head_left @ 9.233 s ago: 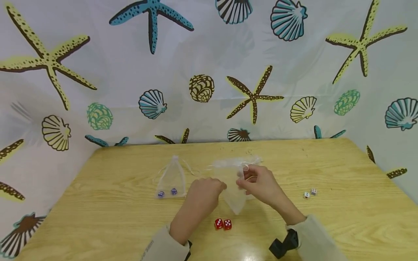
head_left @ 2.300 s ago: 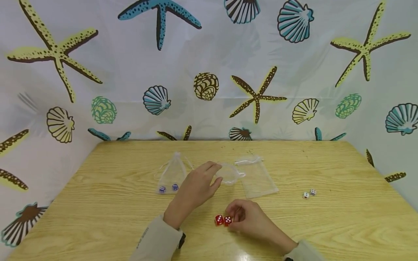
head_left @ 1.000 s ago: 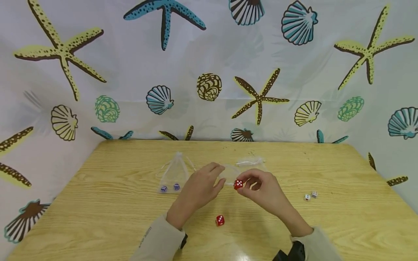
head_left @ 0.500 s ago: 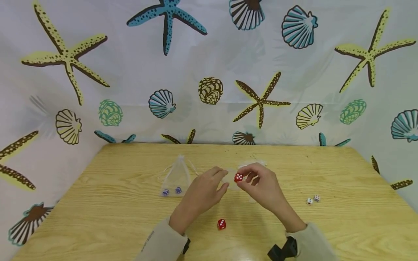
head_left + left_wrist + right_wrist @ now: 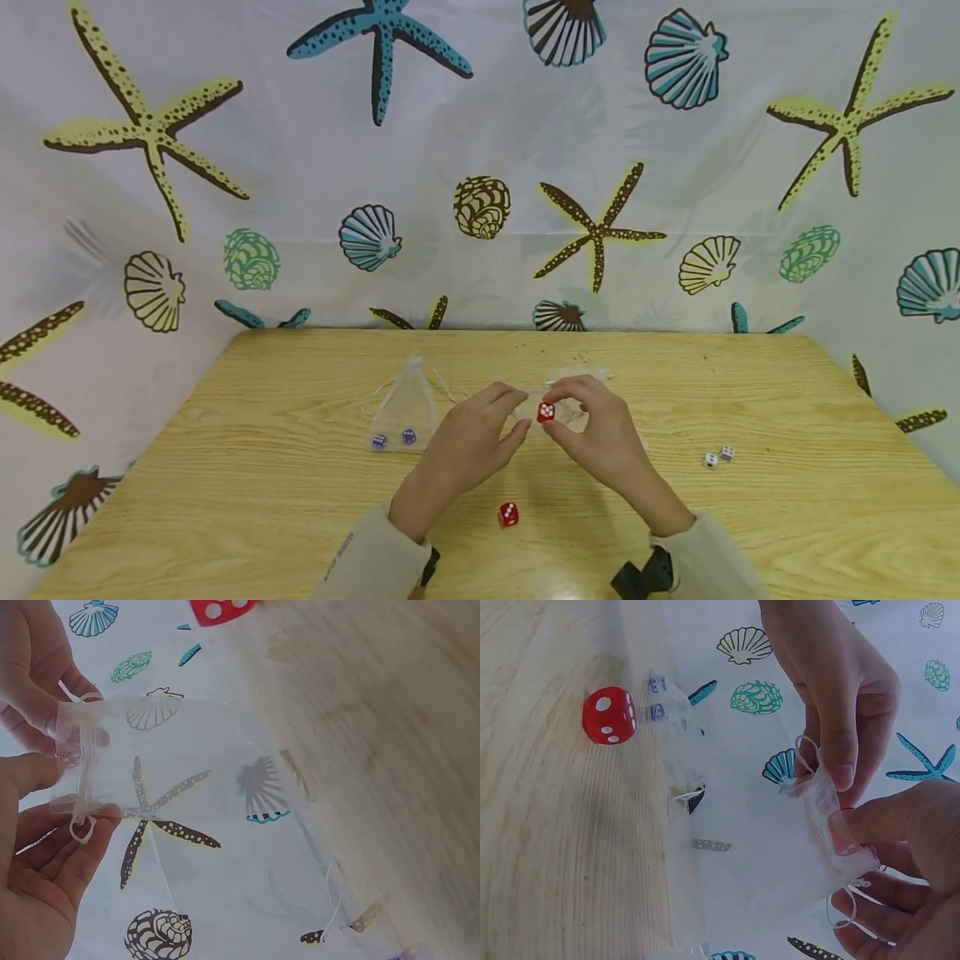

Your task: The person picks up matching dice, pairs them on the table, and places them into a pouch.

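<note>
1 red die (image 5: 546, 412) is pinched by the right hand (image 5: 603, 432), its thumb and forefinger parted by no more than the die itself. It is held above the table (image 5: 225, 500), at the mouth of a see-through bag (image 5: 172, 757); in the 2 wrist views red shows through the thin cloth, though I cannot tell how far inside the mouth it sits. The left hand (image 5: 465, 433) is curled at the bag's mouth, thumb to 1 side and fingers to the other, and seems to grip the cloth beside a string loop (image 5: 82, 829). The right hand's lower fingers lie close to the mouth's other end; whether they hold cloth as well is unclear.

To slip the die in well, I would hold the left hand steady and stretch the mouth so that its 2 layers stand apart. The die should pass below the string before the pinch loosens, since a release right at the edge could let it roll out or snag. The cloth looks flimsy, so a light touch should do. A 2nd red die (image 5: 508, 514) lies on the table, nearer the person, and the same care should serve for it. To the left, another bag (image 5: 410, 400) lies with 2 blue dice (image 5: 408, 436) in it.
</note>
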Tool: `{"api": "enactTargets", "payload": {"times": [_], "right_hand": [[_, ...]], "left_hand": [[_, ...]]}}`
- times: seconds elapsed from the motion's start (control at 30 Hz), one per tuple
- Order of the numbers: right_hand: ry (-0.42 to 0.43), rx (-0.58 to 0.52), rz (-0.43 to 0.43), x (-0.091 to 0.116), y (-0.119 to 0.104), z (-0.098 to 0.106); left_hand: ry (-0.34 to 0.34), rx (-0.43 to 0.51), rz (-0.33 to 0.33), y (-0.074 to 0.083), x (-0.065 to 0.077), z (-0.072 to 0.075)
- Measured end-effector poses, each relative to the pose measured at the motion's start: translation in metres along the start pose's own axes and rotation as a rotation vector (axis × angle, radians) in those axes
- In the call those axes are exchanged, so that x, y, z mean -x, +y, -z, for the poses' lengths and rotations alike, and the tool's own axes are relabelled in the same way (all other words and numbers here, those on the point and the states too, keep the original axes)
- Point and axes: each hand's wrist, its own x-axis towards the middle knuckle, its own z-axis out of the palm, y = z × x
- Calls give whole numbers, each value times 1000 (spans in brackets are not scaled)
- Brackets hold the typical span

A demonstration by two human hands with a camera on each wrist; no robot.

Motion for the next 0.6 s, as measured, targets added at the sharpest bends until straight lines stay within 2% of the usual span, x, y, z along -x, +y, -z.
{"api": "enactTargets", "payload": {"times": [0.33,0.6], "right_hand": [[-25,-14,-49,0,1,3],[-28,-19,-52,0,0,4]], "left_hand": [[7,14,-5,-1,0,0],[12,3,-10,-1,0,0]]}}
